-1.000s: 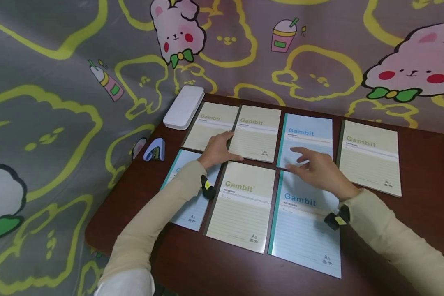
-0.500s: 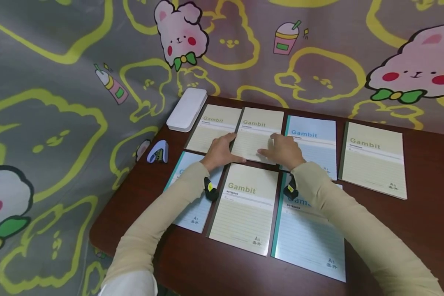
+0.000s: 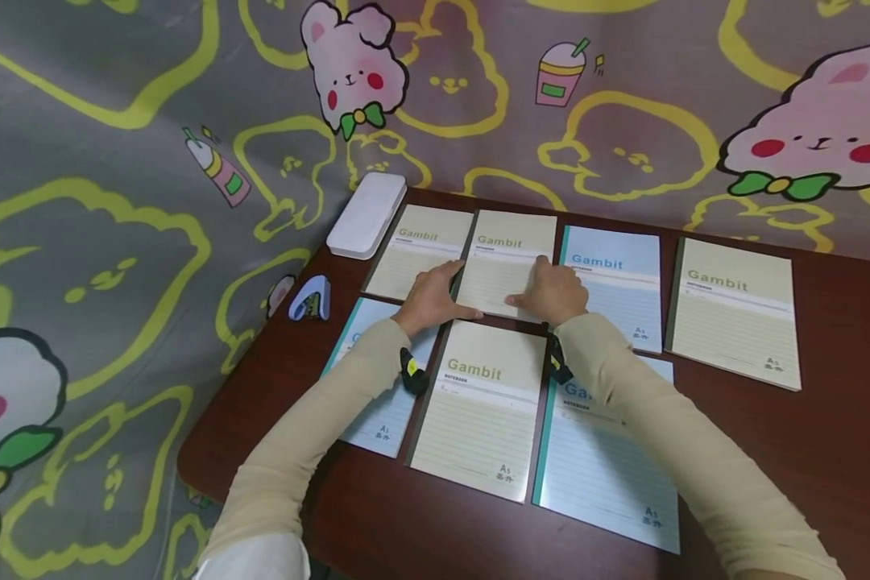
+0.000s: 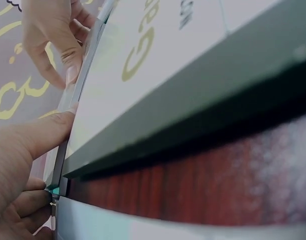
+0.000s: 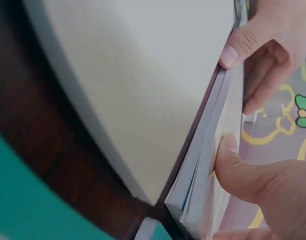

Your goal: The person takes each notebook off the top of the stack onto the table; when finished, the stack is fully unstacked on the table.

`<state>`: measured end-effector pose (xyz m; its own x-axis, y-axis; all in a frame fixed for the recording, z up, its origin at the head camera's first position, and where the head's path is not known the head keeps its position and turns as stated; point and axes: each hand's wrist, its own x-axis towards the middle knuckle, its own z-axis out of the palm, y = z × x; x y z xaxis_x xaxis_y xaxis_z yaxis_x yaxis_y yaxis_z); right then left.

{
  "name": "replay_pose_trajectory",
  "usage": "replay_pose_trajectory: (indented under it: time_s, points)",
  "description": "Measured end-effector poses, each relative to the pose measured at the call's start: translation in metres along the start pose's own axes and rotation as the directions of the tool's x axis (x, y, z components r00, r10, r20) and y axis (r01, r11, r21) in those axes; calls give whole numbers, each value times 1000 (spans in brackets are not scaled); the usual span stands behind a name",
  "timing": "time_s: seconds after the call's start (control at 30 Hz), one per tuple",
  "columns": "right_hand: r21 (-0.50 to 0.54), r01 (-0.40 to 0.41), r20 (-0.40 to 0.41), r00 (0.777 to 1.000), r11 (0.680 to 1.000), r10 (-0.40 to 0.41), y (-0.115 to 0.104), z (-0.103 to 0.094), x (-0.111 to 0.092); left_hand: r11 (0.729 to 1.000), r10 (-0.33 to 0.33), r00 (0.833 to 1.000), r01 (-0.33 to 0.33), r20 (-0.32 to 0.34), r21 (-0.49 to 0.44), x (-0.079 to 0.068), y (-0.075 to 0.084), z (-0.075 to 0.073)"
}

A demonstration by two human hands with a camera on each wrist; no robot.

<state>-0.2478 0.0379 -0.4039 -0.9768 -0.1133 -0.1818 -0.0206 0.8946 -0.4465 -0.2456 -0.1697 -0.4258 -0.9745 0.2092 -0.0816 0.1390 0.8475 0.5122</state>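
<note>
In the head view my left hand (image 3: 435, 300) rests at the left edge and near corner of a cream "Gambit" notebook (image 3: 503, 266) in the back row, thumb stretched along the near edge. My right hand (image 3: 554, 290) lies at the same notebook's right edge, its thumb at the near side. Several page edges (image 5: 188, 185) show stacked in the right wrist view, with my right thumb (image 5: 228, 145) against them. The left wrist view shows my left thumb (image 4: 60, 125) touching the edge of a notebook. Some of my right fingers are hidden.
Cream (image 3: 424, 250) and blue (image 3: 616, 282) notebooks flank that one, with another cream one (image 3: 739, 310) farther right. Nearer lie a blue (image 3: 373, 423), a cream (image 3: 478, 411) and a blue notebook (image 3: 609, 475). A white case (image 3: 367, 216) and purple stapler (image 3: 309, 298) stand left.
My right hand has moved left from above the blue notebook to the cream notebook's right edge. Its fingers have since slid slightly farther along that edge. My left hand has stayed in place.
</note>
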Motion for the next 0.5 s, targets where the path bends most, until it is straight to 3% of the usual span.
replay_pose_trajectory:
  time_s: [0.13,0.23,0.33,0.5]
  points:
    - [74,-6,-15,1000,997,7,6,-4,2,1000,-4,1000,4,6,-16,0,1,0]
    - [198,30,-31,999,980,-24,12,-7,3,1000,-9,1000,10,5,-29,0,2,-1]
    - [361,52,-15,999,931,-50,20,-10,3,999,-16,1000,16,5,-28,-1,3,-2]
    - [550,-4,20,1000,835,-9,28,-13,-1,999,-20,1000,21,14,-29,-2,3,-2]
